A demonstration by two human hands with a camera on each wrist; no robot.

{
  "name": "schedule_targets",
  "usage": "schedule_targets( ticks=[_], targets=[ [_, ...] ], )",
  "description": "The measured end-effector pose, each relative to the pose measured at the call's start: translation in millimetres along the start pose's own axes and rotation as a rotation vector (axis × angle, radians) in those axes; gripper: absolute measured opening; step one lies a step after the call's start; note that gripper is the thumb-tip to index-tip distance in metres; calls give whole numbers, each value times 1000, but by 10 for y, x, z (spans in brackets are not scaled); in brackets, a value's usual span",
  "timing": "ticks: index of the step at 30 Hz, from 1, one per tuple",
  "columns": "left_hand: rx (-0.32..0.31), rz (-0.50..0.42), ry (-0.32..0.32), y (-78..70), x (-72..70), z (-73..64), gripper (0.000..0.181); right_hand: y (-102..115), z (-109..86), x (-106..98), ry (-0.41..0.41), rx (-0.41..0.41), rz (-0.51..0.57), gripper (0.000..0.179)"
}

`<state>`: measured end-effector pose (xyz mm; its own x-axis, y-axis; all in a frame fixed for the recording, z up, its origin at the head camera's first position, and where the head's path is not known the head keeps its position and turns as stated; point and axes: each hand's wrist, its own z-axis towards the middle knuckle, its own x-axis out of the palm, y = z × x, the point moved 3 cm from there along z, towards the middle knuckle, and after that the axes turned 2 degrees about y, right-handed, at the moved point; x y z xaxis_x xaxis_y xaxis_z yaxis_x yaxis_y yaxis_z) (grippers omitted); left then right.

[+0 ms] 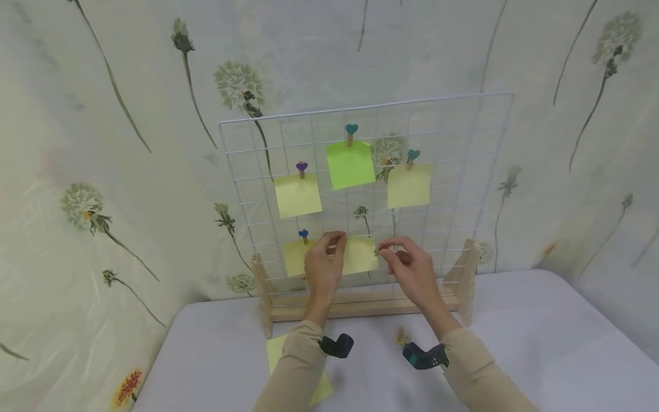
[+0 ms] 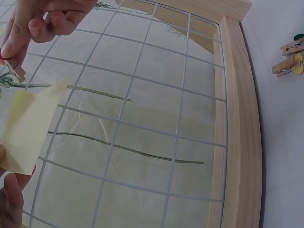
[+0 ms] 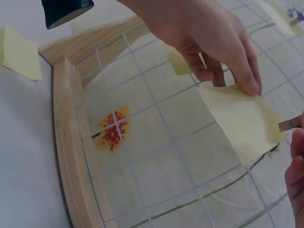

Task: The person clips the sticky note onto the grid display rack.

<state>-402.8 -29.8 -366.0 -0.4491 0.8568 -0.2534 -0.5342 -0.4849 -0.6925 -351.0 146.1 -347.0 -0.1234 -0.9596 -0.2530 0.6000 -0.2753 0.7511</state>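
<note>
Note (image 1: 361,255) pinched in left hand (image 1: 324,266), by grid (image 1: 366,107); I see right hand (image 1: 413,268), fingertips narrow, pinching clip (image 2: 17,71) just beside note's edge.

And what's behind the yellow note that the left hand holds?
Around the yellow note you see the white wire grid and, beyond it, the flowered backdrop; whatever sits directly behind the yellow note is covered.

Pale dandelion-print wall covering (image 1: 427,51), red-orange flower (image 1: 128,388) low left, white round-cornered table (image 1: 540,326)
</note>
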Motion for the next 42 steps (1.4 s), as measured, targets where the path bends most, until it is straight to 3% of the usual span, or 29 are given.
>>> schedule_targets(
  ticks=[16, 25, 37, 42],
  targets=[
    [11, 16, -1, -28, -23, 7, 10, 63, 179, 103, 26, 60, 36, 18],
    [13, 21, 5, -3, -5, 8, 9, 75, 250, 129, 34, 20, 38, 16],
    [-39, 34, 46, -2, 1, -1, 12, 87, 317, 188, 27, 52, 80, 13],
    [-25, 30, 39, -3, -9, -1, 12, 127, 331, 210, 36, 29, 71, 14]
  ],
)
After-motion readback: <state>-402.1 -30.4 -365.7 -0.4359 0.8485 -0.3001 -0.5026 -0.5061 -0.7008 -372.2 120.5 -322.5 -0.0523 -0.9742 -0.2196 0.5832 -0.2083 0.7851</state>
